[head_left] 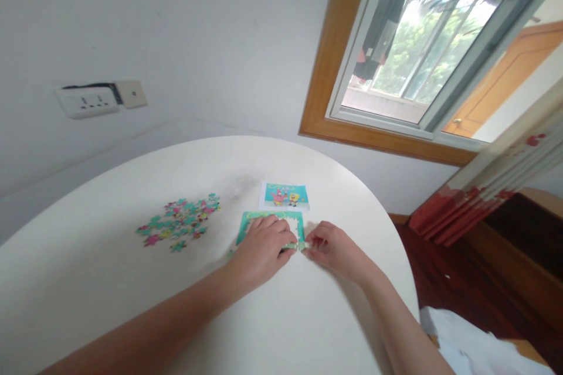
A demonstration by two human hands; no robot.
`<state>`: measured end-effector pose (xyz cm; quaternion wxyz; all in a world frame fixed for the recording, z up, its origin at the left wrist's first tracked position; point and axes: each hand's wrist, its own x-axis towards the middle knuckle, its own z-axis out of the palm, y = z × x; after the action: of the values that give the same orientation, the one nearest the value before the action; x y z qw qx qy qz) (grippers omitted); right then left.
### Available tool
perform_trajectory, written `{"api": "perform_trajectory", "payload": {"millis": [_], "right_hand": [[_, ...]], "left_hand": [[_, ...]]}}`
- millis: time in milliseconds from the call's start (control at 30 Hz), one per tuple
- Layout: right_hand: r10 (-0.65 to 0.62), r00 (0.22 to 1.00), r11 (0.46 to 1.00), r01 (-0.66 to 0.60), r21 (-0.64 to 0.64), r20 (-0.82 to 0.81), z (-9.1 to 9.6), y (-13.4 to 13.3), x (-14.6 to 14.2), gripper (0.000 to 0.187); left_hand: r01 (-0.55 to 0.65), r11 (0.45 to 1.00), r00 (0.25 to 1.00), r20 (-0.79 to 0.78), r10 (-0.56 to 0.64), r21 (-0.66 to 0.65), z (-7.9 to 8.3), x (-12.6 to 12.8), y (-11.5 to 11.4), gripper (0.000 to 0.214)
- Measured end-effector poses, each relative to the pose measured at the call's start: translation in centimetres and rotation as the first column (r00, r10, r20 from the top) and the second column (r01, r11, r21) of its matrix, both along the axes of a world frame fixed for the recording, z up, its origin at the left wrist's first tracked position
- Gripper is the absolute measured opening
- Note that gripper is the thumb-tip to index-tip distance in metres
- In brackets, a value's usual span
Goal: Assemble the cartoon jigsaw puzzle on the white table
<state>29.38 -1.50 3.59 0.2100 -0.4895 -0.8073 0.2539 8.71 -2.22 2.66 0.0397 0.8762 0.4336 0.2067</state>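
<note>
A partly built puzzle frame [294, 219] with a teal border lies on the round white table [132, 293]. My left hand [263, 246] rests on the frame's near side, fingers curled and pressed onto the border pieces. My right hand [331, 244] is at the frame's near right corner, its fingertips pinched on a small puzzle piece [302, 244] at that corner. A pile of loose puzzle pieces [180, 222] in teal, pink and yellow lies to the left of both hands. Just beyond the frame lies a cartoon reference picture [284, 195].
The table's curved edge runs close on the right, with dark red floor beyond. A wall with a socket plate [88, 101] stands behind the table. A wood-framed window [396, 70] and a red-and-cream curtain [492, 181] are at the right.
</note>
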Motion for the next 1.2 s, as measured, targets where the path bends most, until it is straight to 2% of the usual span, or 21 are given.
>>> {"api": "perform_trajectory", "payload": {"millis": [667, 800, 900, 1000, 1100, 1200], "right_hand": [[0.004, 1.0, 1.0, -0.004, -0.002, 0.009, 0.3, -0.2, -0.4, 0.011], [0.015, 1.0, 1.0, -0.015, 0.0, 0.004, 0.6, -0.5, -0.4, 0.011], [0.039, 0.999, 0.999, -0.038, 0.014, -0.02, 0.5, -0.6, -0.2, 0.012], [0.068, 0.998, 0.994, -0.067, 0.086, -0.009, 0.1, -0.4, -0.1, 0.017], [0.105, 0.994, 0.98, -0.11, 0.166, 0.038, -0.3, -0.2, -0.3, 0.025], [0.109, 0.991, 0.972, -0.123, 0.201, 0.08, -0.6, -0.1, -0.4, 0.028]], "left_hand": [[0.005, 1.0, 1.0, -0.012, -0.005, -0.004, -0.3, 0.0, -0.1, 0.011], [0.011, 1.0, 1.0, 0.008, -0.01, -0.013, 0.4, -0.3, 0.1, 0.014], [0.028, 1.0, 0.998, 0.048, -0.028, 0.01, 1.3, -2.0, 1.0, 0.017], [0.016, 0.998, 0.996, 0.087, -0.022, 0.062, 1.7, -5.0, 1.7, 0.018], [0.019, 0.998, 0.998, 0.065, -0.022, 0.052, 1.3, -7.8, 1.2, 0.016], [0.007, 1.0, 1.0, 0.014, -0.007, 0.004, 0.8, -9.4, 0.0, 0.016]]}}
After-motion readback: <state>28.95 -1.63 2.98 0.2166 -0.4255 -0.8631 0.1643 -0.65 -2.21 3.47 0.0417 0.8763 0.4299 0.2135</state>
